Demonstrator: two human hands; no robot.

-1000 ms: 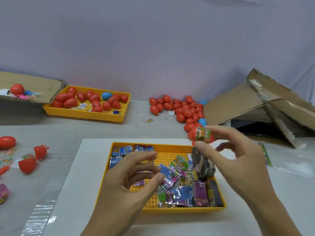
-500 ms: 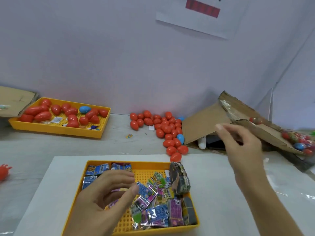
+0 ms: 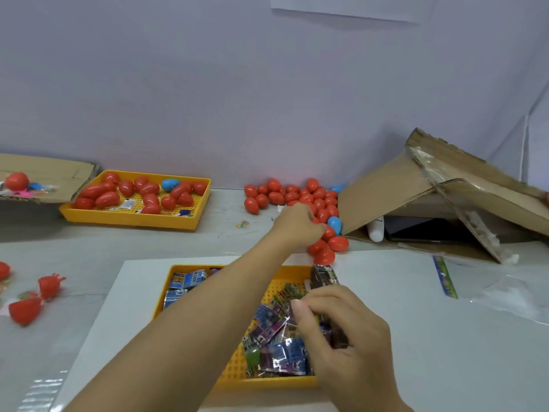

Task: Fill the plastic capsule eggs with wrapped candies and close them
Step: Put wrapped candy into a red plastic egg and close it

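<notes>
A yellow tray (image 3: 190,269) of wrapped candies (image 3: 276,331) sits on a white board in front of me. Behind it a pile of red capsule eggs (image 3: 297,197) with a blue egg (image 3: 335,224) lies against the wall. My left hand (image 3: 297,224) reaches across the tray to the pile's near side, fingers curled down on a red egg (image 3: 329,233). My right hand (image 3: 335,325) hovers low over the candies, thumb and curled fingers pinching a wrapped candy; its palm hides part of the heap.
A second yellow tray (image 3: 130,221) with red eggs stands at the back left beside flat cardboard (image 3: 53,171). A collapsed cardboard box (image 3: 445,197) rises at the right. Open red egg halves (image 3: 26,310) lie at the left. Clear plastic film (image 3: 511,298) lies right.
My right hand carried an egg off to the right toward the box and came back empty over the candies. My left hand left the tray and reached forward to the egg pile.
</notes>
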